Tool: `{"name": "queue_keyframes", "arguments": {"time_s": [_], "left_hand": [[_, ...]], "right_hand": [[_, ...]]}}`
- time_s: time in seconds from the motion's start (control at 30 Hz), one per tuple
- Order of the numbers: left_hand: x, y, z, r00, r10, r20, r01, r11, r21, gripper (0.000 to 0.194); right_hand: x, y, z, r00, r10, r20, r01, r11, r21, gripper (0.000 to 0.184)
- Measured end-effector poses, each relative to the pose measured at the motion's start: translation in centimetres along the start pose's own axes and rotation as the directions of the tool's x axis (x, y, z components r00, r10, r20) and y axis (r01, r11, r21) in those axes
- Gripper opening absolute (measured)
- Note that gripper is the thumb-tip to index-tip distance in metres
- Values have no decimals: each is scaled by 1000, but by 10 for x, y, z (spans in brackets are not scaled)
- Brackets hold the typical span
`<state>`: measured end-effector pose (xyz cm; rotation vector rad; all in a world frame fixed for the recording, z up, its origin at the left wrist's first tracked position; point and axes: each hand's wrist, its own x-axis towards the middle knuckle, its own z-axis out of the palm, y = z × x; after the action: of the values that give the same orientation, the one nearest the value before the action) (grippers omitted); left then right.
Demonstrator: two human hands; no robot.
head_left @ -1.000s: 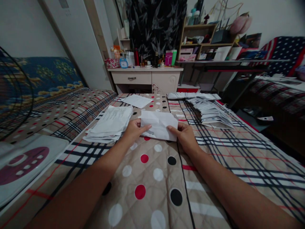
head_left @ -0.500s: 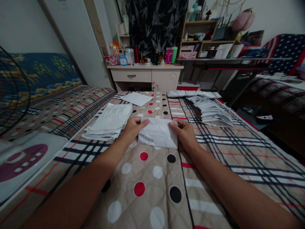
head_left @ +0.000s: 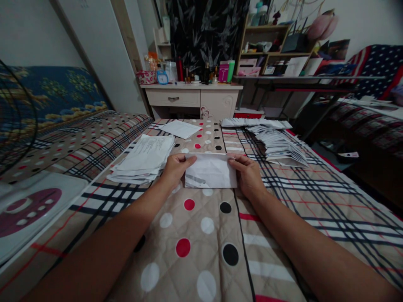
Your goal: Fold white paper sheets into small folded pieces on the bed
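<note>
A folded white sheet of paper (head_left: 210, 171) is held between my two hands, low over the bed's patterned cover. My left hand (head_left: 176, 167) pinches its upper left corner, thumb on the near face. At the upper right corner my right hand (head_left: 247, 171) grips it the same way; the fingers behind the sheet are partly hidden. A grey mark shows near its lower left edge. To the left lies a stack of printed white papers (head_left: 146, 157), close to my left hand. A row of folded papers (head_left: 281, 147) fans out on the right.
Beyond the stack lies a single white sheet (head_left: 181, 129). A long white bundle (head_left: 256, 123) rests behind the folded papers. At far left is a white bag with a purple print (head_left: 34, 209). A white dresser (head_left: 189, 100) stands past the bed's far edge.
The folded paper has levelled out, its right side rising slightly. My right hand has shifted a little to the right along its edge, while the left keeps its hold.
</note>
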<state>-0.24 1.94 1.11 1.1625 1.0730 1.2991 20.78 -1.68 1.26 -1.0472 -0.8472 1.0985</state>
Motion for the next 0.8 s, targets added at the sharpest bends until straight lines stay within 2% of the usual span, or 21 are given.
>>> {"name": "queue_keyframes", "arguments": {"time_s": [0.27,0.5,0.6,0.7,0.8], "left_hand": [[-4,2,4,1000,-6,14,6,1000,7,44],[-3,3,0,992,124,-29,-121,990,68,40],[-3,5,1,990,114,-79,-112,993,31,36],[-3,7,3,987,82,-141,-88,996,-35,40],[-2,8,4,988,63,-139,-75,994,-85,41]], "right_hand": [[0,2,1,998,-25,-49,27,999,35,30],[3,6,-2,995,-58,-76,58,998,2,25],[4,6,-2,992,-75,-97,73,997,-20,22],[4,5,-1,989,-83,-119,85,996,16,21],[3,4,-1,988,-96,-125,100,995,23,23]]}}
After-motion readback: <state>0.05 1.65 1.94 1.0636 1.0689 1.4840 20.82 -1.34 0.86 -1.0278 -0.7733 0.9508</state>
